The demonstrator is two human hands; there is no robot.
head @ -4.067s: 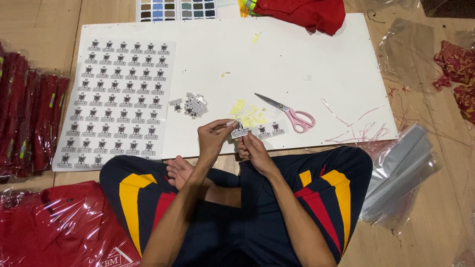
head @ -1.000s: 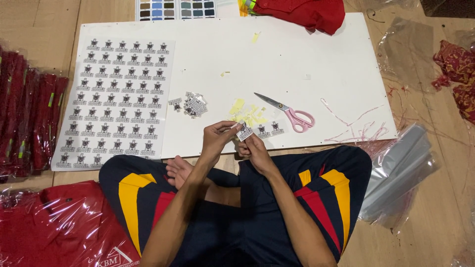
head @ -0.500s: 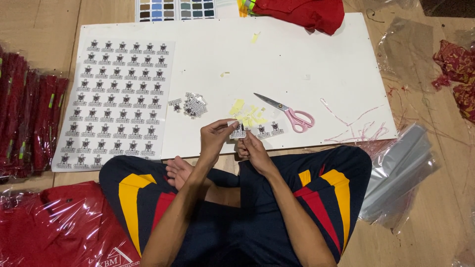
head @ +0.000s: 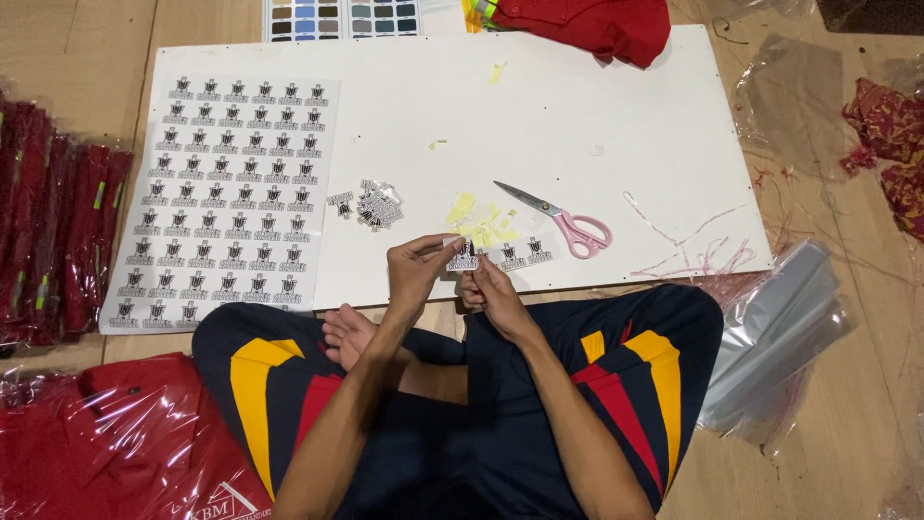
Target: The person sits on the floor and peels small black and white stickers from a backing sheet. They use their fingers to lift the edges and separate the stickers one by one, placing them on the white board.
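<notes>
Lap: I sat cross-legged on the floor in dark trousers (head: 616, 385) with yellow and red stripes, one bare foot (head: 346, 332) tucked beside my left forearm.
Bagged shirt: a red garment in clear plastic (head: 115, 443) lay by my left knee.
Left hand: my left hand (head: 416, 272) was raised over the near edge of the board, thumb and fingertips pinched on the left side of a small cut-out sticker (head: 463, 257).
Right hand: my right hand (head: 489, 289) gripped the same sticker from below and to the right, fingers curled tight.
Sticker: it was held between both hands, just above the board's near edge, apart from the surface.
Board: the white board (head: 577, 116) lay flat in front of my knees.
Loose pieces: two more cut stickers (head: 525, 253) and yellow paper scraps (head: 476, 221) lay just beyond my hands, a small heap of cut stickers (head: 371, 205) to the left.
Scissors: pink-handled scissors (head: 568, 223) lay to the right of the scraps.
Sheet: the printed sticker sheet (head: 226, 197) covered the board's left part.
Far edge: red cloth (head: 597, 24) and a colour chart (head: 342, 17) lay there.
</notes>
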